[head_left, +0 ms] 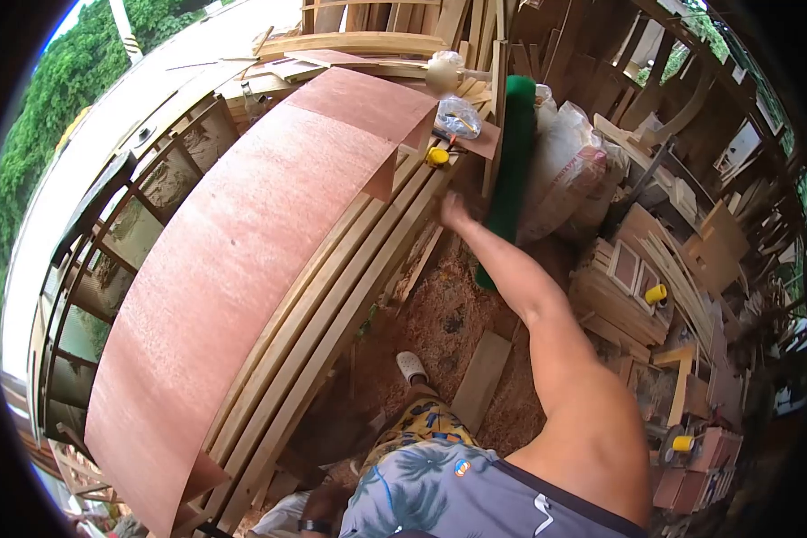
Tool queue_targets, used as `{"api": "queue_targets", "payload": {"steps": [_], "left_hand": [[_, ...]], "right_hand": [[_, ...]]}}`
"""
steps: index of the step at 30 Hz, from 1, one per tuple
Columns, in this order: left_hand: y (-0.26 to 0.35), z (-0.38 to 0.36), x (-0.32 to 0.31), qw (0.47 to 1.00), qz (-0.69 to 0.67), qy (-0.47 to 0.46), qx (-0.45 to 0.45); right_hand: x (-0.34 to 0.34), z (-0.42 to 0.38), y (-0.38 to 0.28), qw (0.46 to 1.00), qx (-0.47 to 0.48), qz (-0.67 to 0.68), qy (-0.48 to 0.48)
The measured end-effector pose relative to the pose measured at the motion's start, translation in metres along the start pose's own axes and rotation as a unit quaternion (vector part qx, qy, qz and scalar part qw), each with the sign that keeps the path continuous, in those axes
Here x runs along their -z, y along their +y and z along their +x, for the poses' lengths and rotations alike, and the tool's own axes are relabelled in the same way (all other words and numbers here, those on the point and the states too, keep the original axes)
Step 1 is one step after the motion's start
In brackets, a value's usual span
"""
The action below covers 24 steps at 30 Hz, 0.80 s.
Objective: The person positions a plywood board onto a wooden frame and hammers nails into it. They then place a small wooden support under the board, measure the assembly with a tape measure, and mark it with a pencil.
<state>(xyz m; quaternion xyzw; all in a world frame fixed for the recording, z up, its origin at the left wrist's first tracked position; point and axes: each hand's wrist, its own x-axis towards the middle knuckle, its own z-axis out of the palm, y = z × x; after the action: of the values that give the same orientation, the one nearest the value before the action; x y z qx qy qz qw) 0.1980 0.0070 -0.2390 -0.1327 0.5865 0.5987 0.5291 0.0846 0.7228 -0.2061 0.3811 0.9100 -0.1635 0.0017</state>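
My right hand point(455, 212) reaches forward at the end of a straight arm, close to the outer edge of the wooden beams point(332, 296). Its fingers look curled in, and whatever they may hold is hidden. A long pinkish plywood sheet point(233, 215) lies across the beams. Beyond my right hand, a yellow tape measure point(437, 156) rests near a clear plastic bag point(458, 117). Low in the view, in shadow beside my shirt, is my left hand point(330, 502), with a dark band point(314, 526) at the wrist; its fingers do not show clearly.
A green roll point(514, 152) stands right of the beams, beside white sacks point(569, 161). Stacked boards and offcuts point(614, 296) fill the right side. Sawdust covers the ground, where a loose plank point(481, 381) lies near my shoe point(411, 368). A slatted frame point(108, 260) borders the left.
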Motion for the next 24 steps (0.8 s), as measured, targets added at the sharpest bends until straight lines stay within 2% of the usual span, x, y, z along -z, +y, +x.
{"api": "queue_targets", "payload": {"steps": [2,3,4,5,6,8,10,12,13,14,16,19,20,22,24], "left_hand": [[0.040,0.014,-0.022,0.995,-0.074,-0.060,0.002],[0.063,0.022,-0.040,0.996,-0.076,-0.053,0.007],[0.090,0.032,-0.062,0.987,0.155,0.029,-0.014],[0.104,0.041,-0.080,0.921,0.375,0.107,-0.030],[0.105,0.046,-0.092,0.923,0.368,0.111,-0.023],[0.110,0.061,-0.118,0.988,0.110,0.097,-0.057],[0.109,0.068,-0.139,0.986,0.131,0.079,-0.059],[0.111,0.075,-0.164,0.985,0.153,0.060,-0.061],[0.113,0.077,-0.179,0.993,0.088,0.072,-0.017],[0.115,0.080,-0.188,0.996,0.024,0.083,0.028],[0.106,0.093,-0.187,0.996,0.055,0.069,0.033],[0.105,0.101,-0.189,0.997,0.017,0.068,0.040],[0.110,0.103,-0.188,0.995,0.022,0.079,0.049],[0.117,0.106,-0.188,0.994,0.022,0.092,0.056],[0.120,0.107,-0.191,0.988,0.010,0.141,0.060]], "right_hand": [[0.015,0.073,0.021,0.992,-0.067,0.103,0.010],[0.015,0.092,0.029,0.984,-0.009,0.159,0.074],[0.015,0.111,0.036,0.967,0.051,0.212,0.136],[0.006,0.146,0.049,0.975,0.097,0.096,0.177],[-0.002,0.161,0.057,0.976,0.102,0.096,0.168],[-0.006,0.190,0.072,0.977,0.152,0.113,0.096],[-0.004,0.186,0.072,0.975,0.134,0.156,0.090],[-0.013,0.195,0.078,0.949,0.232,0.108,0.186],[-0.017,0.195,0.079,0.932,0.260,0.116,0.225],[-0.020,0.195,0.081,0.933,0.258,0.115,0.224],[-0.005,0.188,0.078,0.937,0.262,0.120,0.197],[0.032,0.191,0.084,0.943,0.236,0.162,0.172],[0.044,0.199,0.088,0.938,0.206,0.159,0.230],[0.060,0.229,0.107,0.947,0.083,0.121,0.287],[0.080,0.249,0.122,0.969,-0.018,0.065,0.237]]}}
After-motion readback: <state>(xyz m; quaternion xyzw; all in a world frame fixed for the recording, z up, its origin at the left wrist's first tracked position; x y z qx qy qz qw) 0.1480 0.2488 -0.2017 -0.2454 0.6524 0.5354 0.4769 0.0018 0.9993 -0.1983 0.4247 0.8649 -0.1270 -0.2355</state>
